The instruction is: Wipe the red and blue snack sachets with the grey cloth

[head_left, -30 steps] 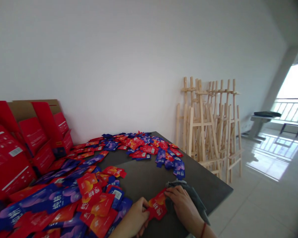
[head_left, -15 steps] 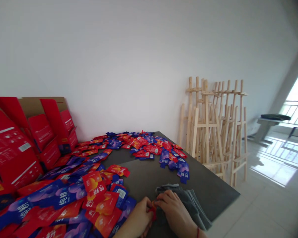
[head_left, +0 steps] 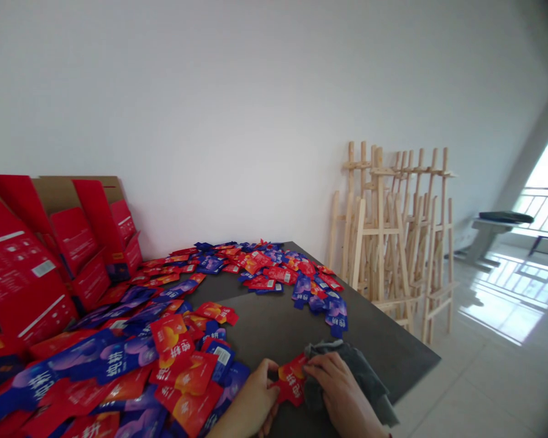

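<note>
Pinching a red packet (head_left: pixel 291 380), the left hand (head_left: pixel 254 396) and right hand (head_left: pixel 335 382) close their fingers on it over a dark table (head_left: pixel 274 325), grey cloth (head_left: pixel 363 377) under the right; many loose packets (head_left: pixel 119 359) lie spread out, near red boxes (head_left: pixel 18 274).

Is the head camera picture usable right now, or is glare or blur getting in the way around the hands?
Head view: the window is blown out white, with glare on the floor tiles; the left hand and right hand show no glare but look slightly soft; the wide lens distorts the table.
</note>
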A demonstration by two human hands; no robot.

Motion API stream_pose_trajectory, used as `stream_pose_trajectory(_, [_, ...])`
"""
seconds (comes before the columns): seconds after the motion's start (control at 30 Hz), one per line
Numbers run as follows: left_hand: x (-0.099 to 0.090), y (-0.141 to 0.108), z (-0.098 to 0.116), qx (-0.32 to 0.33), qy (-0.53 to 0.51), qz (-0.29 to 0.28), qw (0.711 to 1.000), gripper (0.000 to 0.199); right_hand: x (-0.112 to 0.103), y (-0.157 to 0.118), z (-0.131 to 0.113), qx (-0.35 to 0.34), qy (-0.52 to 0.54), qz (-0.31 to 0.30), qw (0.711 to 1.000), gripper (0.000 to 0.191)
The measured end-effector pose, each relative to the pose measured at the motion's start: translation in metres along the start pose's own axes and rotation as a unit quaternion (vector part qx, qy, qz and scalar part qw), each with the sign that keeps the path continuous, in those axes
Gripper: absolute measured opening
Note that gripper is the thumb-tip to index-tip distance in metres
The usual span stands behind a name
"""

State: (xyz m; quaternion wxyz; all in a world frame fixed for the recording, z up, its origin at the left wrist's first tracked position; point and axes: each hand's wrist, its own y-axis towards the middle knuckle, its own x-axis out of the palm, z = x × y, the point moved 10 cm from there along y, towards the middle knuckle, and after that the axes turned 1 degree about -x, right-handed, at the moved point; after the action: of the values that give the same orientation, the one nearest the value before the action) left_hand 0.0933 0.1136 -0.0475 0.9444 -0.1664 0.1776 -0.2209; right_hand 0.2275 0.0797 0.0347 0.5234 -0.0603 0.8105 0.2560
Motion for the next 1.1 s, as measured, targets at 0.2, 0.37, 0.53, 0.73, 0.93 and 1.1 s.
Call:
stream_pose_trajectory(0.2, [-0.001,-0.001,0.002,0.023,-0.006,-0.004,1.000,0.028,0.018,-0.009,-0.038,-0.087,-0.009,-0.024,0.996,0.030])
stream_pose_trajectory(0.37, [-0.001,-0.003,0.001,0.011,-0.014,-0.016,1.000,0.032,0.007,-0.008,-0.005,-0.014,0.003,-0.033,0.999,0.044])
stream_pose_trajectory(0.53, [0.005,-0.002,-0.002,0.006,-0.037,-0.034,0.999,0.026,-0.007,-0.007,0.037,0.049,0.009,-0.002,0.999,0.051])
stream_pose_trajectory(0.73, [-0.009,-0.004,0.012,0.052,0.034,0.010,0.998,0.021,-0.016,0.000,0.065,0.094,0.025,0.043,0.994,0.051])
stream_pose_trajectory(0.93, [-0.036,-0.044,0.079,0.273,0.340,0.162,0.885,0.022,-0.047,0.000,0.085,0.136,0.114,0.160,0.971,0.045])
stream_pose_trajectory(1.1, [-0.001,-0.043,0.075,0.274,0.518,0.078,0.806,0.024,-0.045,0.015,0.041,0.096,0.101,0.136,0.981,0.044])
